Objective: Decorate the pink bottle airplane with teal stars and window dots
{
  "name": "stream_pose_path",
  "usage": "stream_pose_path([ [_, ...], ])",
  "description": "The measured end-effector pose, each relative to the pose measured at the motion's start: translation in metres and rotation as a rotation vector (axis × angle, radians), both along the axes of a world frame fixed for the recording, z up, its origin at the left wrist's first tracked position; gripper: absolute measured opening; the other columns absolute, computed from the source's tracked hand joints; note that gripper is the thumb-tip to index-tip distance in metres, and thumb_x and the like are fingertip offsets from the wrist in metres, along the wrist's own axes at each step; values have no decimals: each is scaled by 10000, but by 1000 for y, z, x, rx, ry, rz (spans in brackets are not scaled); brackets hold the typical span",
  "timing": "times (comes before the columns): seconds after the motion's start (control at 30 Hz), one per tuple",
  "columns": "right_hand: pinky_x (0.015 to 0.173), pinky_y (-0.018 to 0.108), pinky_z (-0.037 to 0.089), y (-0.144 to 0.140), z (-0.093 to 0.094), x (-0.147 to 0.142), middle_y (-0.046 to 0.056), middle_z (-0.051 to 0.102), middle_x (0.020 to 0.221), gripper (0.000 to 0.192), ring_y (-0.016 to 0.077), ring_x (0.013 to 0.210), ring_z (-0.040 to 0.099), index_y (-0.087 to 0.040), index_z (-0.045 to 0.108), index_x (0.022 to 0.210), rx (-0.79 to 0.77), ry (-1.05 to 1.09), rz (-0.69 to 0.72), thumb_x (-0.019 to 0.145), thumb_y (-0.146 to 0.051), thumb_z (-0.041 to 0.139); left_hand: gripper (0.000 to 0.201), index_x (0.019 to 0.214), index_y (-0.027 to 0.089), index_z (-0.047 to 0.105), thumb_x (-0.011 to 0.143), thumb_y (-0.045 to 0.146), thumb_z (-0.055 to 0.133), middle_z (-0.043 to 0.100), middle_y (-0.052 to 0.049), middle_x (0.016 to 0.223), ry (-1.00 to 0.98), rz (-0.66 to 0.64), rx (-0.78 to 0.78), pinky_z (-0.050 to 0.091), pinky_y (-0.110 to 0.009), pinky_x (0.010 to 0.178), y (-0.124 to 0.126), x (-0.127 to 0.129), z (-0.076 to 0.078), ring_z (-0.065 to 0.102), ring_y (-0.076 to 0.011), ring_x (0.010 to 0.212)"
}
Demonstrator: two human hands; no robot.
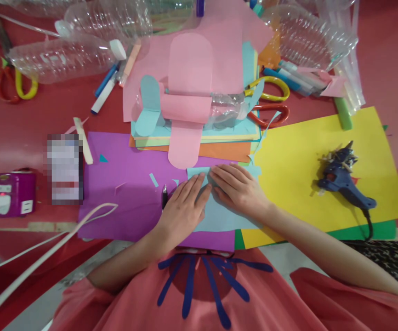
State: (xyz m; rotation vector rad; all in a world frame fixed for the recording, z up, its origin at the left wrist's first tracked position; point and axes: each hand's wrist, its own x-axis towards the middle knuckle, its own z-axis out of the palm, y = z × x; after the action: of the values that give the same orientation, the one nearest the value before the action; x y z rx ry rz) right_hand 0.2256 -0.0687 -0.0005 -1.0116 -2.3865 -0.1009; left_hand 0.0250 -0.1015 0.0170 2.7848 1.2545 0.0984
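Both hands lie on a light blue sheet of paper point(219, 218) at the near edge of the table. My left hand point(184, 209) rests with stretched fingers on its left part, beside a dark pen point(165, 196). Flat across the sheet's upper part, my right hand point(241, 189) has its fingers pointing left, close to the left fingertips. The sheet's upper edge looks folded over. Just beyond the hands lies a plastic bottle point(227, 106) wrapped in pink paper point(185, 108), with pink wing-like strips and blue paper pieces at one end.
A blue glue gun point(347, 179) lies on yellow card point(288, 184) at right. Purple card point(126, 202) is under my left side. Scissors point(275, 108), markers point(105, 92) and clear bottles point(64, 57) lie farther back. At left are a phone point(65, 170), a purple power adapter point(14, 193) and white cables point(57, 241).
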Motion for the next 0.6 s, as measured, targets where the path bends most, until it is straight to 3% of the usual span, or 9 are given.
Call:
stream_pose_path([
  [0.37,947,330,556,-1,-1,0,83,772,1070,237,183,1023,709,-137,724,1065,-23,-19,-18,932,-174,530,467,1354,121,534,889,131,500,510,-170,1471,17,-12,-22,448,-392,1085,3,-1,0,526,-271,1332],
  [0.6,953,341,548,-1,-3,0,96,768,1080,256,190,1032,698,-116,719,1076,-42,-10,-21,935,-167,512,441,1339,59,553,925,191,478,624,-168,1342,-15,-9,27,441,-414,1057,10,2,6,602,-269,1188],
])
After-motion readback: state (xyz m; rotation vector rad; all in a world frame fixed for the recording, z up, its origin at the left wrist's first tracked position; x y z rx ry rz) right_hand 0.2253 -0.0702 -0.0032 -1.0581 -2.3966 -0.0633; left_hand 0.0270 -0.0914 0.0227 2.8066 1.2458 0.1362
